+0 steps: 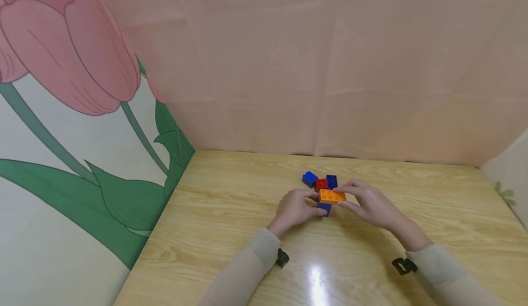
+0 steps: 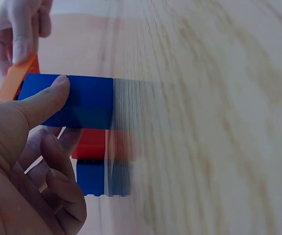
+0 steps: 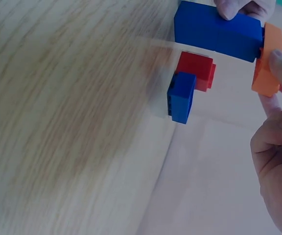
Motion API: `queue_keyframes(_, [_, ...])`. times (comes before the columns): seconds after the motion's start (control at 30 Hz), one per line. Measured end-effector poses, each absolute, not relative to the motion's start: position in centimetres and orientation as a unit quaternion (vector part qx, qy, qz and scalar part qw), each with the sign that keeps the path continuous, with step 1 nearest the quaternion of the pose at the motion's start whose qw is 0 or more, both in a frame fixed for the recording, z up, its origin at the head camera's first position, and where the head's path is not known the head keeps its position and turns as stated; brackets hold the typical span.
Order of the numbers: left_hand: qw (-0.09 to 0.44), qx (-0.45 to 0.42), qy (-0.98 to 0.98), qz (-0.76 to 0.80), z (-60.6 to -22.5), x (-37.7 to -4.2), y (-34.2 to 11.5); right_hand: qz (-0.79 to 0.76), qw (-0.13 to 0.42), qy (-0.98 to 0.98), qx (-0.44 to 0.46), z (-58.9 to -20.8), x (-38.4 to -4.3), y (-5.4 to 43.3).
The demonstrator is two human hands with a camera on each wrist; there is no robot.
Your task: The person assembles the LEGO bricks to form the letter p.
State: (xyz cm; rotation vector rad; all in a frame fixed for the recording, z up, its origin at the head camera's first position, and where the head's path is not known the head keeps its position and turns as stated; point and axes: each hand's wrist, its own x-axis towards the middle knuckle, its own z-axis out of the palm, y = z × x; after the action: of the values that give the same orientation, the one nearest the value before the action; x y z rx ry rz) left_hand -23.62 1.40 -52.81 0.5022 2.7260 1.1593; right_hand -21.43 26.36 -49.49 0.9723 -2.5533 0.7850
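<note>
My left hand [image 1: 294,209] grips a stack of blue toy bricks [image 2: 89,100] standing on the table, its thumb flat against one side. The seam across the stack shows in both wrist views. In my right hand [image 1: 371,204] an orange brick [image 1: 332,196] with studs on its upper face is pinched between thumb and fingers. The orange brick sits right at the top end of the blue stack, slightly tilted against it in the wrist views. Just behind the stack is a red brick [image 3: 195,68], with a dark blue brick [image 3: 182,96] next to it.
Another blue brick [image 1: 310,178] lies beyond the red one, to the left. The wooden table [image 1: 231,191] ends at a pinkish cloth backdrop [image 1: 264,77]. On the left stands a wall [image 1: 78,127] painted with tulips.
</note>
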Motion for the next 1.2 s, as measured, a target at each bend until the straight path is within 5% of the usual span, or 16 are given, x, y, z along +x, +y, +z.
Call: queue_keyframes(1.2, [0.074,0.169,0.903,0.387,-52.9,-23.7,1.3,0.283,0.064,-0.914,0.285,-48.3,-21.5,26.5])
